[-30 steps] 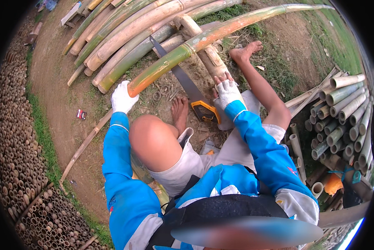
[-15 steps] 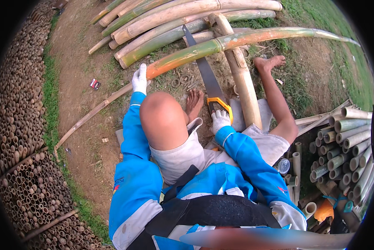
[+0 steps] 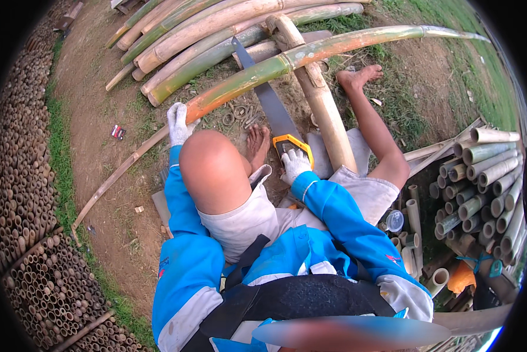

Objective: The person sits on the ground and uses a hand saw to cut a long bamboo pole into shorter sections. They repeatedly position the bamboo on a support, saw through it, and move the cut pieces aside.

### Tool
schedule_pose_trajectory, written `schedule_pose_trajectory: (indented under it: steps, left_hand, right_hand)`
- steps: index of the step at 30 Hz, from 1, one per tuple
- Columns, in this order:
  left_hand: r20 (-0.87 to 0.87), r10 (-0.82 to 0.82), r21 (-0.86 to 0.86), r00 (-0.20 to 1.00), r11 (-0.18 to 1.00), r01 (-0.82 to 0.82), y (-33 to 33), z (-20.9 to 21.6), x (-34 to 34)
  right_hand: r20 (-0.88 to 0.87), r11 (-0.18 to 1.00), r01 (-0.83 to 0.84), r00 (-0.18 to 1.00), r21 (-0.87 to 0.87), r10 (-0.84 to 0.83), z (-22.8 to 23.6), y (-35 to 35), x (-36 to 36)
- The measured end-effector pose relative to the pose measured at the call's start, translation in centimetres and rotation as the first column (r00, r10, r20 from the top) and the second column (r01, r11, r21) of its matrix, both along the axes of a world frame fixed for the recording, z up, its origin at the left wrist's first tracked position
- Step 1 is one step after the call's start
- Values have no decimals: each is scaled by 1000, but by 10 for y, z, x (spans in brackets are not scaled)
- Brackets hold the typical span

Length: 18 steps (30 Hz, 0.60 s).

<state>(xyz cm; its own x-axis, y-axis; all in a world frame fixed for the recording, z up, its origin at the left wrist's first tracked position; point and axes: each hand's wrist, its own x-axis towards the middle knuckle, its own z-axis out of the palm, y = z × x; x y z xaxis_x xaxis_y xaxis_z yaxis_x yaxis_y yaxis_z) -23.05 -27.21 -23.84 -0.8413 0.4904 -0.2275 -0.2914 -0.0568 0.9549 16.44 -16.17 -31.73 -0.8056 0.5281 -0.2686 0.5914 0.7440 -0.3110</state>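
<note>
A long green and orange-brown bamboo pole (image 3: 231, 85) slants across in front of me, resting over a pale bamboo post (image 3: 322, 100). At the pole's near left end, my left hand (image 3: 180, 124) in a white glove is curled around the tip, its thumb toward the underside. My gloved right hand (image 3: 295, 165) is closed on the yellow and black handle of a handsaw (image 3: 277, 111). The saw's dark blade points away from me and passes beneath the pole, its tip showing on the far side. Part of the blade is hidden by the pole.
Several bamboo poles (image 3: 199, 64) lie beyond the work. A thin bamboo strip (image 3: 114, 173) curves along the ground at left, near a wall of stacked bamboo pieces (image 3: 23, 193). Cut bamboo (image 3: 480, 188) is piled at right. My bare foot (image 3: 256, 144) is near the blade.
The whole view has shifted, so the things appear farther left. My left hand's fingers sit slightly differently at the pole's end; the saw stays under the pole in my right hand.
</note>
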Motion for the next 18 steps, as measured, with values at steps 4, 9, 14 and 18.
schedule_pose_trajectory:
  steps: [4,9,14,18]
  left_hand:
    - [33,-4,-47,999,999,6,5,-3,-9]
    - [252,21,29,967,999,-29,-13,-55,-46]
    - [-528,-442,-786,725,578,-221,-14,-113,-94]
    - [-482,-718,-872,502,336,-356,-10,-112,-96]
  right_hand:
    - [48,999,-30,998,-29,31,5,-3,-5]
    - [21,999,-37,999,-5,37,7,-4,-4]
    - [22,998,-48,999,48,47,-32,-4,1]
    - [-247,956,69,958,-286,-143,-62,-4,1]
